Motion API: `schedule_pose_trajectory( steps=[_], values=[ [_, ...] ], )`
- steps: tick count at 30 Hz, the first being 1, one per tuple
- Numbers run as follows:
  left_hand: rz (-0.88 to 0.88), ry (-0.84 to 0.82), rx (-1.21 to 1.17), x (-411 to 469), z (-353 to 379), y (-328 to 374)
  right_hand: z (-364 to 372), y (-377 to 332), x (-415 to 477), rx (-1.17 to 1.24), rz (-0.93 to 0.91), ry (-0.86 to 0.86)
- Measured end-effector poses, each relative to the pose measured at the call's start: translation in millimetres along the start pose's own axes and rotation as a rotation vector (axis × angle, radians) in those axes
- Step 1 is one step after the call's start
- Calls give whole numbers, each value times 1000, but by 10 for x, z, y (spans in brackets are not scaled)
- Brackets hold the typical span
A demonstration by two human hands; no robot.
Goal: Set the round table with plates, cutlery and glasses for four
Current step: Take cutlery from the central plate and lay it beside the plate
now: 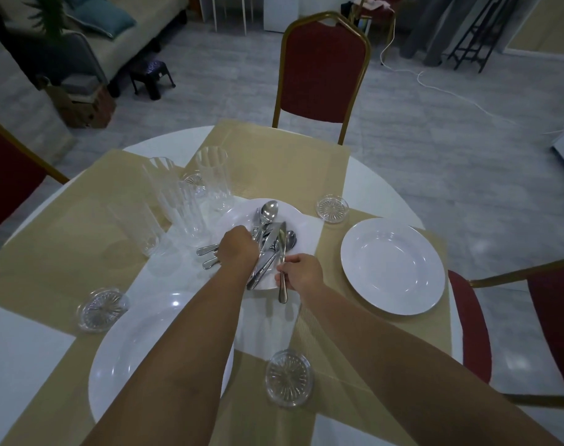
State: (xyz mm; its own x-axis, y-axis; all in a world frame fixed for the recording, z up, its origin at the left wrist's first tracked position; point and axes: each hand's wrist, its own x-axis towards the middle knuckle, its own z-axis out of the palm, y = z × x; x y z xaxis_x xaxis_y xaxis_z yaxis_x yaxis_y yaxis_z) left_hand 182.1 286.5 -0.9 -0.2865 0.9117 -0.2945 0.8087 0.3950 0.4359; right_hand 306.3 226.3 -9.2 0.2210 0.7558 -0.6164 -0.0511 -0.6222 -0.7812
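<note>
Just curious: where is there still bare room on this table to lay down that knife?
Bare mat lies beside the right plate and on the far mat before the chair. It is crowded around the glasses and cutlery plate.

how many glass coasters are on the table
4: one far right of the cutlery plate, one near left, one near centre, one behind the tumblers, partly hidden. Others may be hidden.
</note>
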Motion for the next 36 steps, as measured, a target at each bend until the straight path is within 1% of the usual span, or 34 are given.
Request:
schedule_pose_trajectory(
  steps=[4, 7, 11, 15, 18, 23, 28, 30, 33, 36],
  values=[
    [38, 21, 116, 20, -7, 87, 3, 16, -5, 11, -16, 5],
    [42, -2, 149, 26, -36, 135, -2, 17, -4, 7, -21, 11],
    [30, -94, 49, 62, -88, 143, -21, -1, -1, 18, -8, 15],
    [37, -89, -9, -9, -174, 103, -32, 18, 28, 1, 14, 9],
    [23, -88, -85, -91, -210, 50, -34, 4, 10, 44, 31, -1],
    [-17, -35, -349, -314, -236, -96, -47, 9, -38, 21, 23, 10],
    [-154, -19, -676, -615, -220, -179, -116, -22, -60, -113, 9, -12],
    [-217, -2, -777, -739, -195, -218, -199, -53, -102, -115, 12, -65],
    [-308, -9, -958, -967, -165, -275, -329, -99, -162, -106, 28, -210],
    [-432, -32, -1189, -1215, -95, -291, -426, -124, -183, -179, 39, -242]
  ],
)
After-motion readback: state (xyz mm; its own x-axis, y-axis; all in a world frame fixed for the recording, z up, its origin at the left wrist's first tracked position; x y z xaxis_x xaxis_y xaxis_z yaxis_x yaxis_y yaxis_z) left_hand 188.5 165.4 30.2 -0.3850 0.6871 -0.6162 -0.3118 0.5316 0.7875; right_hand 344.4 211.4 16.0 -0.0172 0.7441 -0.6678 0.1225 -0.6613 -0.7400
